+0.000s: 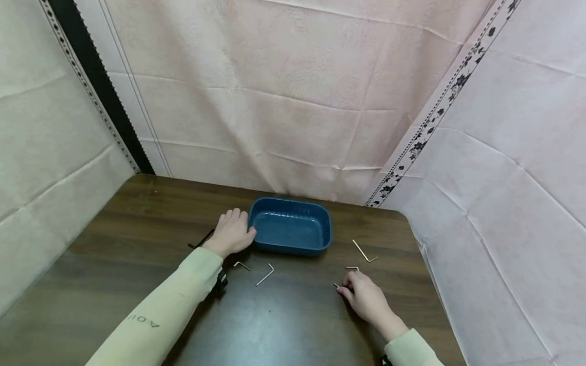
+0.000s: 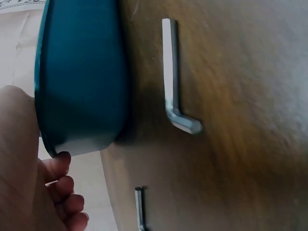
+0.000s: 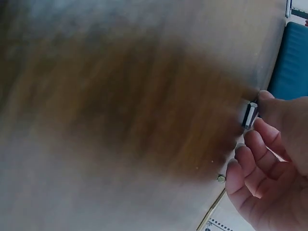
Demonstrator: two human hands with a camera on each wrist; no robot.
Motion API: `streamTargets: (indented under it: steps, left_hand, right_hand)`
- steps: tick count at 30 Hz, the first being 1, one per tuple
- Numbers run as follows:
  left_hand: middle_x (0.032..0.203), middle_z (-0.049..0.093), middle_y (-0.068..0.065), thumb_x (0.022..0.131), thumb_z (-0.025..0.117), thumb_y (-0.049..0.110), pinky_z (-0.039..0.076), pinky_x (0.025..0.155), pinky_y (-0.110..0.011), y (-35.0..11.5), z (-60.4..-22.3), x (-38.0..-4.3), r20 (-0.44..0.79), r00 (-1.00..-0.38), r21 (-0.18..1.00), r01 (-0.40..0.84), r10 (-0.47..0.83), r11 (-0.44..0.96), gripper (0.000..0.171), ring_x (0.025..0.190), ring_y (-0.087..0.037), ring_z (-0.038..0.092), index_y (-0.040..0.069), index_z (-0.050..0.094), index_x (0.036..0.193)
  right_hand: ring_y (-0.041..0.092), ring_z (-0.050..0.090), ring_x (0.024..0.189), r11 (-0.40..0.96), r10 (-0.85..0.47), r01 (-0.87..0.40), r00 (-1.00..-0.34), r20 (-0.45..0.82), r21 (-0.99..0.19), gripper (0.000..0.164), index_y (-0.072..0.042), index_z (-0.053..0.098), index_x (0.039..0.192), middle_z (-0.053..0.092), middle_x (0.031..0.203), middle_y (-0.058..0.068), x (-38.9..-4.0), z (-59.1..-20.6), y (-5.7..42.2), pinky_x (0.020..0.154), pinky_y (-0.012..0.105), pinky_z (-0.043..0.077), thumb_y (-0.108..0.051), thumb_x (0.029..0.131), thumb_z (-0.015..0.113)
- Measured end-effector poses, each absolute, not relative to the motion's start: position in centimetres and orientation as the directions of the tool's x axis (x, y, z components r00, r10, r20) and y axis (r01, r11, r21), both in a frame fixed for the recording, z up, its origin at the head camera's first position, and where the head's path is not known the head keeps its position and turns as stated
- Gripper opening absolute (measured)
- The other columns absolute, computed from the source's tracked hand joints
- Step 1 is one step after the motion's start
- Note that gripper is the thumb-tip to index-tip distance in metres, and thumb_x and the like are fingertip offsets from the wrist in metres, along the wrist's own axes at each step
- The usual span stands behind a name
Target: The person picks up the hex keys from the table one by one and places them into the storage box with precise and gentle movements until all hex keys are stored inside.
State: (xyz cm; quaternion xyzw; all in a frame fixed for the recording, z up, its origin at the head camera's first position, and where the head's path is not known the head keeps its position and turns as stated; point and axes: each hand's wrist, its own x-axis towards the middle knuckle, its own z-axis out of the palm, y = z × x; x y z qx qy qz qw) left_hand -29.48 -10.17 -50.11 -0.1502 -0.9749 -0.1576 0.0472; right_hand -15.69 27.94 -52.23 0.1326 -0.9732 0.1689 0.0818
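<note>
My left hand [image 1: 232, 231] holds the left end of a blue tray [image 1: 326, 231], its thumb near the front corner. In the left wrist view its fingertips curl at the tray's rim. To the right, my right hand [image 1: 366, 300] is low over the tabletop. Between its thumb and index finger it pinches a small hex key [image 3: 250, 115], mostly hidden by the fingers in the head view. Just beyond these fingers lies another short hex key [image 1: 351, 268], partly covered by the hand.
A gold hex key [image 1: 360, 250] lies right of the tray. Two silver keys, one bent short [image 1: 242, 265] and one longer [image 1: 265, 277], lie before it. A black hex key [image 1: 201, 240] is beside my left wrist. Pale cloth [image 1: 274, 101] hangs behind the wooden table [image 1: 265, 325].
</note>
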Motion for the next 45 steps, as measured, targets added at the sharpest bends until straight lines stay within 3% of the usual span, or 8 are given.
streamTargets:
  steps: [8,18,26,29,32,39,42,45]
  left_hand:
    - [0.104,0.045,-0.014,0.096,0.042,0.029,0.031,0.088,-0.047,-9.8,-49.7,-29.2,0.045,-0.962,0.324,0.268,0.269,0.907,0.037,0.094,-0.032,0.039,-0.002,0.052,0.115]
    - [0.100,0.043,-0.011,0.097,0.039,0.029,0.030,0.085,-0.045,-9.5,-50.0,-29.1,0.021,-0.964,0.341,0.255,0.264,0.905,0.035,0.092,-0.030,0.037,0.000,0.051,0.112]
    - [0.100,0.043,-0.011,0.096,0.040,0.027,0.031,0.086,-0.046,-9.3,-49.9,-28.9,0.016,-0.963,0.347,0.258,0.269,0.902,0.035,0.093,-0.030,0.038,-0.001,0.051,0.112]
    - [0.101,0.043,-0.011,0.096,0.040,0.028,0.031,0.086,-0.046,-9.3,-50.0,-28.9,0.015,-0.964,0.345,0.253,0.264,0.904,0.036,0.093,-0.030,0.038,-0.002,0.051,0.113]
    - [0.100,0.043,-0.011,0.097,0.040,0.029,0.031,0.086,-0.045,-9.2,-50.0,-28.8,0.011,-0.965,0.341,0.252,0.264,0.906,0.036,0.092,-0.030,0.037,-0.001,0.051,0.113]
    - [0.100,0.044,-0.011,0.096,0.041,0.030,0.031,0.086,-0.045,-9.2,-50.1,-28.7,0.006,-0.965,0.347,0.249,0.263,0.904,0.037,0.093,-0.030,0.038,-0.002,0.051,0.114]
    - [0.100,0.044,-0.011,0.096,0.041,0.030,0.032,0.086,-0.045,-9.2,-50.2,-28.7,0.005,-0.965,0.344,0.246,0.260,0.906,0.038,0.093,-0.029,0.038,-0.002,0.051,0.115]
    - [0.102,0.044,-0.011,0.097,0.041,0.030,0.032,0.086,-0.045,-9.1,-50.1,-28.7,0.003,-0.966,0.346,0.245,0.259,0.906,0.039,0.093,-0.030,0.038,-0.002,0.051,0.116]
  right_hand:
    - [0.013,0.050,0.069,0.923,-0.259,-0.310,-0.938,0.229,-0.229,0.023,-0.020,0.056,0.075,0.046,0.074,-0.009,-15.8,-52.1,27.7,0.059,0.036,0.044,-0.020,0.082,0.078]
    - [0.017,0.052,0.069,0.932,-0.268,-0.305,-0.944,0.195,-0.198,0.020,-0.015,0.055,0.077,0.048,0.074,-0.006,-16.0,-52.2,27.6,0.060,0.037,0.045,-0.017,0.087,0.072]
    - [0.015,0.052,0.067,0.926,-0.208,-0.273,-0.946,0.249,-0.262,0.016,-0.011,0.055,0.079,0.051,0.075,-0.002,-17.3,-50.9,28.0,0.062,0.037,0.046,-0.010,0.090,0.067]
    - [0.017,0.053,0.069,0.899,-0.173,-0.257,-0.952,0.252,-0.354,0.013,-0.007,0.057,0.082,0.054,0.077,0.002,-18.2,-49.9,28.0,0.066,0.038,0.047,-0.009,0.092,0.065]
    - [0.018,0.052,0.069,0.838,-0.087,-0.173,-0.979,0.186,-0.517,0.013,-0.004,0.059,0.088,0.057,0.079,0.005,-19.2,-48.7,27.9,0.065,0.037,0.045,-0.014,0.096,0.060]
    - [0.021,0.053,0.073,0.543,0.073,0.049,-0.997,-0.011,-0.839,0.030,0.000,0.061,0.090,0.059,0.081,0.011,-21.7,-46.8,26.3,0.065,0.033,0.045,-0.027,0.101,0.051]
    - [0.025,0.055,0.078,0.380,0.092,0.132,-0.990,-0.104,-0.916,0.034,0.004,0.060,0.095,0.058,0.084,0.014,-22.8,-46.4,25.3,0.071,0.037,0.049,-0.027,0.103,0.048]
    - [0.025,0.057,0.083,0.321,0.101,0.164,-0.985,-0.139,-0.933,0.038,0.007,0.061,0.103,0.058,0.088,0.013,-23.6,-45.9,24.1,0.078,0.041,0.051,-0.028,0.103,0.046]
